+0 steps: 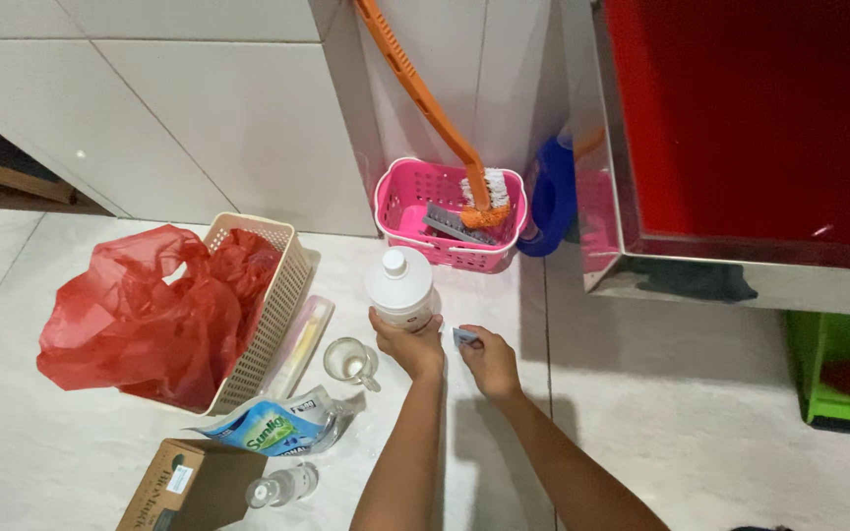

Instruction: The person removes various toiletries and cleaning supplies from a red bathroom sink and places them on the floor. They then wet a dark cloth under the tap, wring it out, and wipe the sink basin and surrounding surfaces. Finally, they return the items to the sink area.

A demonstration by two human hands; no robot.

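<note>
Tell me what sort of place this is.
Probably a home washing or utility corner, tiled on floor and wall. A pink basket holds an orange-handled brush, a detergent refill pouch lies on the floor, and the left hand holds a white bottle.

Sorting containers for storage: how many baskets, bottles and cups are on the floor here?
Baskets: 2, cream and pink
Bottles: 2, white in the left hand, small clear
Cups: 1, glass
Total: 5

White bottle [401, 286], pink basket [407, 202], orange-handled brush [425, 98], red bag [140, 310], cream basket [282, 295], possibly grey-blue scrap [463, 336].
</note>
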